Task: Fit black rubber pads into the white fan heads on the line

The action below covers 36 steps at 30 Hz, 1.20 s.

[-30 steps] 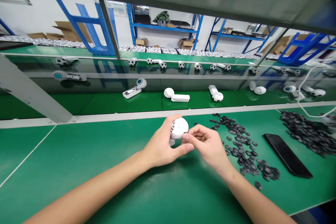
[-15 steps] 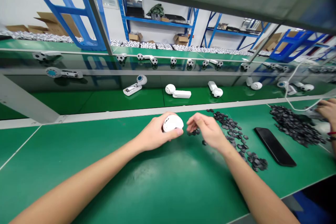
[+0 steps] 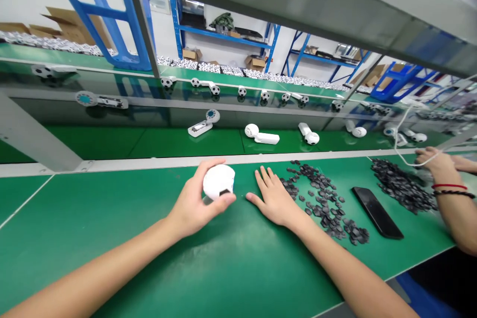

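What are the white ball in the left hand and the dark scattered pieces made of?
The white ball looks like moulded plastic: smooth, even and faintly glossy. The dark pieces seem to be matte rubber or plastic, thin and flat; they're too small to tell which.

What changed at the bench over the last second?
The right hand let go of the white round housing and moved away, now lying flat on the green mat beside the dark pieces. The left hand still holds the housing. A co-worker's hand came into view at right. The white units stayed put.

A green-topped workbench (image 3: 74,208) carries loose black patches (image 3: 320,203) (heaps of them) and a smartphone (image 3: 377,212).
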### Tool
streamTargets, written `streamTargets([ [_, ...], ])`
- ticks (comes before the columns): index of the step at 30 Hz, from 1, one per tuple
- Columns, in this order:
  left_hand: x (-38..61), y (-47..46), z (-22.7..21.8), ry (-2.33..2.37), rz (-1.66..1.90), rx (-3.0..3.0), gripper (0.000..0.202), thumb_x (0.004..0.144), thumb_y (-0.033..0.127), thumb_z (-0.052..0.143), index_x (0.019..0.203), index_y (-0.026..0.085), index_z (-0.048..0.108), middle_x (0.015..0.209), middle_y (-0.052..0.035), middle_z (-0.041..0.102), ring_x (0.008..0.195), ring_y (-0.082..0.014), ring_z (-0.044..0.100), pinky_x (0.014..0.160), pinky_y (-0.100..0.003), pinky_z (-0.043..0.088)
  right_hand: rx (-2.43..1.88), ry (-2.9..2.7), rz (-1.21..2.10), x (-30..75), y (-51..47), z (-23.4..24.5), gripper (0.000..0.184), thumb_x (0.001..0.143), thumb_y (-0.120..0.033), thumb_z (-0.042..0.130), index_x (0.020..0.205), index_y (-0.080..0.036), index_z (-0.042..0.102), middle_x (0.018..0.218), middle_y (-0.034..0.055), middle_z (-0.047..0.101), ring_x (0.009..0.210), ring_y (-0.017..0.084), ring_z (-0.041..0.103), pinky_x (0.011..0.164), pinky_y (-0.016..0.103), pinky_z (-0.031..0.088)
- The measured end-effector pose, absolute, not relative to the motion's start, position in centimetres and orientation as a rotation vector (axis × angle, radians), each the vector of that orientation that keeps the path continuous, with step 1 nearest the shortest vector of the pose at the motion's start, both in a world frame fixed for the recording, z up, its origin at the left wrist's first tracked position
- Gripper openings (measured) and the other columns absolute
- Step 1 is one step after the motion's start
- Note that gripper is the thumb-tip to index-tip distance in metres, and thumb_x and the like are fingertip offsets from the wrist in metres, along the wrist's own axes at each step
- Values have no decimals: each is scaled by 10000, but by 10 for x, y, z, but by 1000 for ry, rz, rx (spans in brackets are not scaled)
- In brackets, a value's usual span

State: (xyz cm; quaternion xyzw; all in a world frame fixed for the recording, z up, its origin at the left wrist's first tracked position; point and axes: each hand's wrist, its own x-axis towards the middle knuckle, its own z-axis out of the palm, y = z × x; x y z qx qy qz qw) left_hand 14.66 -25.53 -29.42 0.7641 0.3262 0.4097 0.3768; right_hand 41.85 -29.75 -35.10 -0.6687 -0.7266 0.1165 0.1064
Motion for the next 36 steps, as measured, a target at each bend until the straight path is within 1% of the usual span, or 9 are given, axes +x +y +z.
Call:
streamTargets([
  [5, 93, -270, -295, 769, 1004, 2138, 644, 796, 462, 800, 1346, 242, 546, 1192, -81, 702, 1010, -271, 696, 901, -363, 559, -1958, -2257, 338, 370, -303, -351, 861, 1016, -759, 300, 1695, -236, 216, 1760, 57, 69, 1623, 369, -21, 1299, 602, 105],
  [10, 59, -273, -301, 859, 1043, 1973, 592, 874, 463, 751, 1362, 239, 503, 1209, -75, 697, 993, -244, 712, 848, -326, 575, -1774, -2204, 531, 339, -287, -327, 722, 1079, -644, 274, 1702, -301, 151, 1763, 12, 107, 1635, 304, -2, 1305, 598, 47],
  [13, 44, -272, -312, 877, 1151, 2010, 598, 886, 391, 757, 1392, 262, 465, 1276, -82, 651, 1075, -249, 688, 919, -344, 557, -1665, -1976, 439, 346, -270, -304, 604, 1104, -564, 295, 1619, -271, 409, 1684, 70, 391, 1575, 276, 308, 1285, 511, 238],
  [15, 38, -270, -322, 862, 1166, 2153, 588, 881, 324, 748, 1391, 273, 458, 1281, -89, 614, 1077, -250, 669, 915, -357, 546, -1653, -1942, 411, 358, -264, -294, 518, 1099, -544, 346, 1337, -239, 691, 1376, 94, 697, 1300, 272, 623, 1118, 439, 465],
  [17, 35, -267, -329, 871, 1024, 2347, 580, 860, 300, 741, 1377, 279, 478, 1191, -77, 619, 979, -252, 665, 832, -362, 541, -1685, -1932, 416, 368, -264, -294, 458, 1059, -553, 466, 1073, -221, 781, 1080, 86, 780, 1010, 270, 718, 906, 400, 551],
  [20, 38, -263, -335, 906, 687, 2605, 590, 808, 290, 749, 1355, 280, 528, 1077, -59, 636, 882, -272, 654, 768, -378, 512, -1712, -1966, 434, 376, -271, -307, 386, 997, -558, 593, 993, -237, 807, 920, 65, 748, 794, 242, 687, 744, 370, 537],
  [24, 47, -262, -335, 934, 537, 2689, 583, 797, 267, 734, 1345, 269, 536, 1106, -68, 642, 883, -279, 665, 763, -376, 501, -1705, -2106, 376, 371, -280, -324, 311, 978, -534, 649, 1116, -305, 809, 984, 57, 712, 901, 243, 680, 817, 368, 544],
  [30, 59, -267, -338, 966, 914, 2496, 564, 847, 331, 727, 1326, 297, 431, 1040, -26, 652, 781, -222, 668, 676, -316, 500, -1698, -2027, 308, 355, -278, -336, 335, 1068, -432, 514, 1009, -266, 799, 937, 61, 706, 946, 237, 669, 879, 371, 540],
  [36, 86, -265, -339, 1031, 1121, 2169, 629, 833, 356, 789, 1327, 293, 403, 1198, -58, 677, 929, -223, 722, 807, -340, 565, -1805, -1905, 228, 356, -274, -340, 336, 1067, -436, 507, 1018, -298, 810, 972, 48, 716, 963, 229, 684, 793, 338, 537],
])
